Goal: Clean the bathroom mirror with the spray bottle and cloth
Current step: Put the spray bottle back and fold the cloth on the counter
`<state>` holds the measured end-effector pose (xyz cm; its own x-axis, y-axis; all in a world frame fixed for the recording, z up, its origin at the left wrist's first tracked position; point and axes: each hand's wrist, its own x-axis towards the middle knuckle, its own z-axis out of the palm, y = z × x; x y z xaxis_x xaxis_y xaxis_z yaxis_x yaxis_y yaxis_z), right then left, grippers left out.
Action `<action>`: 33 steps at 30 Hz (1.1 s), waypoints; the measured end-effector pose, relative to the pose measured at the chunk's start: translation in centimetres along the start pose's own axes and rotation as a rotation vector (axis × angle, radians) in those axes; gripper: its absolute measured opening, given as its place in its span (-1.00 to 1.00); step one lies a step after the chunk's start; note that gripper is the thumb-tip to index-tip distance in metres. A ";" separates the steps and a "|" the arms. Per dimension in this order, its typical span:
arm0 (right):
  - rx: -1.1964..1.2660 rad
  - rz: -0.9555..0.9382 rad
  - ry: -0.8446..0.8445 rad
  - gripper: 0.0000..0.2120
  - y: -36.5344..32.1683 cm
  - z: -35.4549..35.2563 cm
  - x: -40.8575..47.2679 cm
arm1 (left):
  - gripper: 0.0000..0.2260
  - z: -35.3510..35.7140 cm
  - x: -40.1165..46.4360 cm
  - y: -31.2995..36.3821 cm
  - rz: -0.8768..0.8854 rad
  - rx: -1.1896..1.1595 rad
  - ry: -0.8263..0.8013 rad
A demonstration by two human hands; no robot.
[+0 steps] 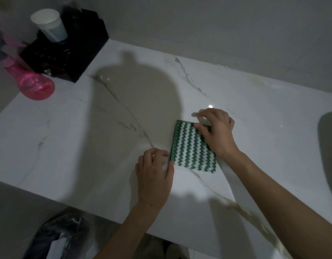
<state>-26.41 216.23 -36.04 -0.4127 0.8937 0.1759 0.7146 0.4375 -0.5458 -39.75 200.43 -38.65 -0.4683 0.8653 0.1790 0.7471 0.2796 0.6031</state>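
A green-and-white zigzag cloth point(191, 146), folded into a small rectangle, lies flat on the white marble counter point(86, 139). My right hand point(216, 131) rests on the cloth's far right part, its fingers curled over the top edge. My left hand point(155, 171) sits at the cloth's near left corner, its fingertips pinching that edge. A pink spray bottle point(33, 81) stands at the counter's far left, well away from both hands. No mirror is in view.
A black organiser box point(68, 53) with a white paper cup point(49, 25) in it stands at the back left by the wall. A sink basin point(329, 146) shows at the right edge. A bin with a plastic liner point(62, 238) stands below the counter's front edge.
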 end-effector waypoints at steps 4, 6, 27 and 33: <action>0.045 0.032 0.062 -0.64 1.2 -1.4 -3.4 | -0.71 0.1 1.4 1.2 0.139 -0.085 -0.051; 0.049 0.029 0.037 -0.57 1.5 -1.5 -4.8 | -0.68 0.5 2.7 1.3 0.243 -0.117 -0.113; -0.270 -0.083 -0.255 -0.31 2.7 -0.1 -7.2 | -0.33 1.6 8.1 -1.4 0.698 0.335 -0.387; -0.287 -0.041 -0.310 -0.25 2.9 0.3 -7.1 | -0.32 2.0 8.3 -2.2 0.620 0.391 -0.429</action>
<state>-21.54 211.11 -39.17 -0.5632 0.8219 -0.0854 0.8041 0.5213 -0.2857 -44.30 207.86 -40.07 0.2400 0.9703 0.0306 0.9558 -0.2417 0.1674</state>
